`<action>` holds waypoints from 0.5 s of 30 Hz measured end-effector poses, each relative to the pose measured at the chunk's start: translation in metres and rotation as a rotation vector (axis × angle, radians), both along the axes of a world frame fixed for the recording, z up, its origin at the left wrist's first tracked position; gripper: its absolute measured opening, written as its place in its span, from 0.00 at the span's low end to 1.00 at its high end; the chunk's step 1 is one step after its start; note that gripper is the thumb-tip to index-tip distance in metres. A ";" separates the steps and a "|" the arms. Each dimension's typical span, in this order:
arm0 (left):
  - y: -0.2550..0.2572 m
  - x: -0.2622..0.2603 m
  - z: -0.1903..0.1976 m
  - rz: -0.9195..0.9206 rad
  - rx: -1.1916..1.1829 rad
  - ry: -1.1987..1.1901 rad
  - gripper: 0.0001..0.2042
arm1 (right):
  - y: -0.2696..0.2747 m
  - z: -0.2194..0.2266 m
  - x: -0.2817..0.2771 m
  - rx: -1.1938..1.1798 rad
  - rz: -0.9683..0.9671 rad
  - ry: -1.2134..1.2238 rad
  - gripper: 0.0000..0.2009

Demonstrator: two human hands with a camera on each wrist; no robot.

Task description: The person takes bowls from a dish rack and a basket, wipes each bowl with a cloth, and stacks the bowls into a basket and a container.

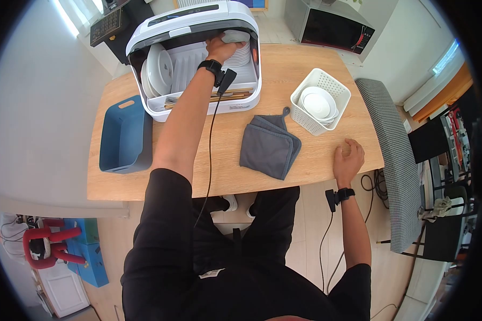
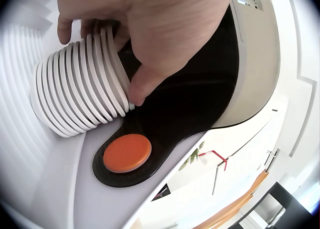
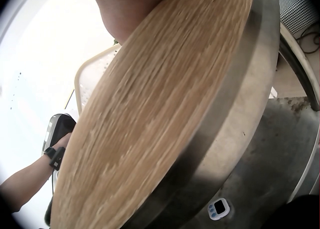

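A white dish dryer stands on the wooden table with its lid raised. Inside it, on the right, my left hand grips one end of a row of small white plates. In the left wrist view the thumb presses the end plate's outer face, while the other fingers reach over the upper rims, partly hidden. Larger white plates stand on edge at the dryer's left. My right hand rests on the table near its right edge, fingers loosely bent and holding nothing.
A white perforated basket with white dishes stands at the right. Folded grey cloth lies mid-table, and a blue bin sits at the left. Chopsticks lie along the dryer's front. Cables hang from both wrists.
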State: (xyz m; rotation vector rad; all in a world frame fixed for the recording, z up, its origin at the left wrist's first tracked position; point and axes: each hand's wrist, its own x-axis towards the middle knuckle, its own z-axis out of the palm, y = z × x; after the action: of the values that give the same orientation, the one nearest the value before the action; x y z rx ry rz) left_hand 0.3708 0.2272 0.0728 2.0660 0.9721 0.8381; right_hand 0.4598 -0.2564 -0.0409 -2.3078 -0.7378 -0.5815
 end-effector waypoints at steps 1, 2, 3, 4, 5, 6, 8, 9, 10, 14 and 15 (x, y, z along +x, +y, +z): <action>-0.002 -0.002 0.001 -0.003 0.000 0.001 0.39 | 0.000 0.000 0.000 0.000 -0.003 0.001 0.18; -0.005 -0.005 0.002 0.008 0.060 0.009 0.39 | 0.000 -0.001 0.000 0.004 -0.002 -0.011 0.18; -0.007 -0.007 0.003 0.018 0.120 0.016 0.40 | 0.000 -0.003 0.001 0.007 -0.001 -0.024 0.18; -0.003 -0.009 0.001 0.010 0.117 0.018 0.40 | 0.001 -0.005 0.002 0.004 -0.009 -0.021 0.18; 0.002 -0.009 -0.004 0.018 0.170 -0.001 0.40 | 0.001 -0.007 0.004 0.005 0.006 -0.026 0.18; 0.006 -0.008 -0.010 0.016 0.219 -0.022 0.40 | -0.003 -0.009 0.006 0.004 0.013 -0.030 0.17; -0.001 -0.017 -0.011 0.024 0.326 -0.049 0.40 | -0.004 -0.008 0.005 -0.001 -0.008 -0.029 0.18; -0.005 -0.021 -0.014 0.076 0.408 -0.095 0.37 | -0.003 -0.007 0.004 0.008 0.001 -0.035 0.18; -0.013 -0.025 -0.018 0.131 0.488 -0.139 0.34 | -0.003 -0.007 0.002 0.002 -0.023 -0.028 0.18; -0.065 -0.040 -0.015 0.158 0.505 -0.295 0.25 | -0.001 -0.008 0.002 -0.046 -0.100 -0.035 0.17; -0.082 -0.041 -0.014 0.043 0.518 -0.339 0.21 | -0.001 -0.006 0.002 -0.034 -0.086 -0.031 0.17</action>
State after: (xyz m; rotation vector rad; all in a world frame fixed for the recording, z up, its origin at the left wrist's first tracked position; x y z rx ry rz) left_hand 0.3295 0.1455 0.0587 2.2148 0.6582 1.5327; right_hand 0.4615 -0.2575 -0.0473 -2.3760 -0.6698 -0.6497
